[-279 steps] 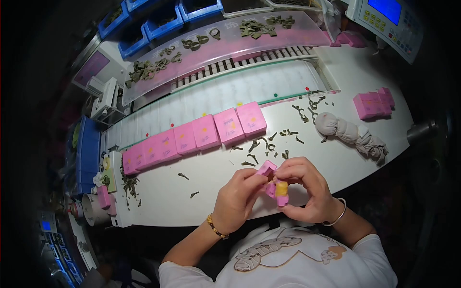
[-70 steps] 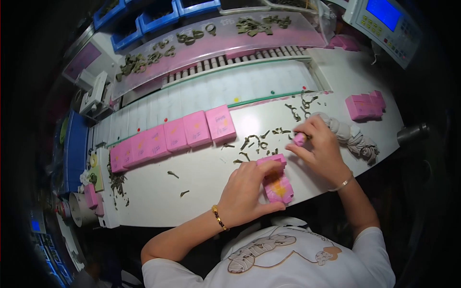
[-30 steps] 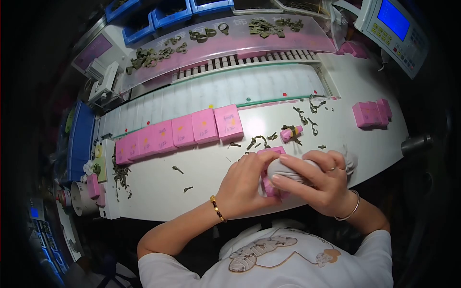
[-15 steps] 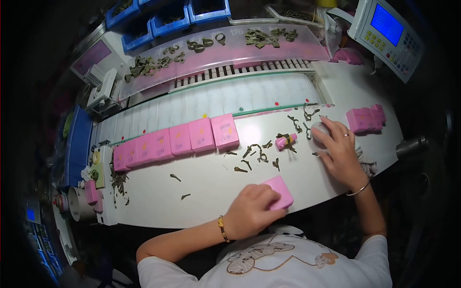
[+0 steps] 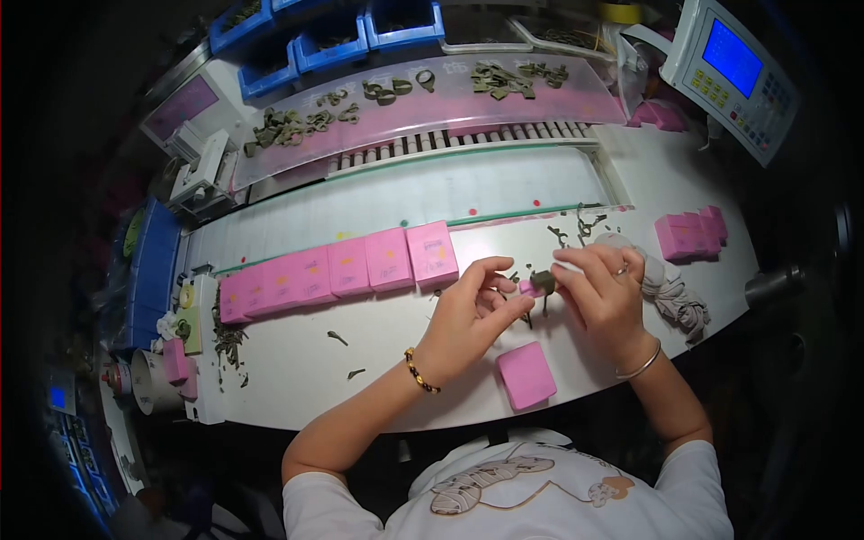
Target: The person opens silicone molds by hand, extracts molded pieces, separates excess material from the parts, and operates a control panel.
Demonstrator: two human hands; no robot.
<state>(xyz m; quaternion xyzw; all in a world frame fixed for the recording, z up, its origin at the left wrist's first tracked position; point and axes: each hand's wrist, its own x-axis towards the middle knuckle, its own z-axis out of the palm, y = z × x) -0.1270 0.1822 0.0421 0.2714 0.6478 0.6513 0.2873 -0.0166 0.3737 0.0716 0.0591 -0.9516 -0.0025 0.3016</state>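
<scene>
Above the white table, my left hand (image 5: 470,310) and my right hand (image 5: 605,292) meet at a small pink piece (image 5: 527,288) with an olive-green band (image 5: 543,281) round it. Thumb and fingers of my left hand close at its pink end, partly hiding it. The right fingertips pinch the banded end. Just below, a square pink block (image 5: 527,374) lies flat on the table, touched by neither hand. Small olive-green branched parts lie under and behind the hands, partly covered.
A row of pink blocks (image 5: 330,268) stands left of centre, before a conveyor (image 5: 360,209). More pink blocks (image 5: 691,234) and a crumpled grey cloth (image 5: 675,301) lie right. Blue bins (image 5: 331,49) and a display unit (image 5: 733,76) stand at the back.
My left hand has let go of the square pink block and moved up. My right hand has left the rounded grey thing at right; both hands now meet at the banded pink piece, lifted off the table.
</scene>
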